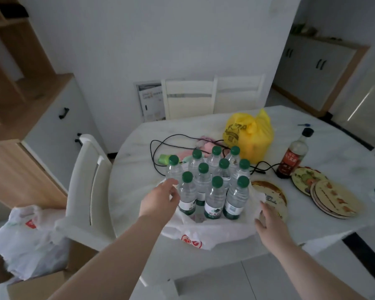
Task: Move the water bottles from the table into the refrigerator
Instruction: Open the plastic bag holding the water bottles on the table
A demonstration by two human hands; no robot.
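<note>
Ten water bottles (213, 198) with green caps stand upright in a tight cluster, long axes vertical, inside a white plastic bag (204, 232) whose sides are folded down on the near part of the tabletop (139, 148). The left hand (160, 198) reaches in from 7 o'clock of the cluster, with its fingers loosely extended and holding nothing. Its fingertips are just beside the front-left bottle, which lies at 3 o'clock of the hand; whether they touch cannot be told. The right hand (268, 221) hovers at 4 o'clock of the cluster over the bag's rim, fingers spread and empty, with the front-right bottle at its 11 o'clock. The left hand is the nearer, so a sideways grasp around an upright body is the likely first move. A yellow bag (249, 135) and a dark sauce bottle (290, 159) stand beyond. No refrigerator can be identified with certainty.
</note>
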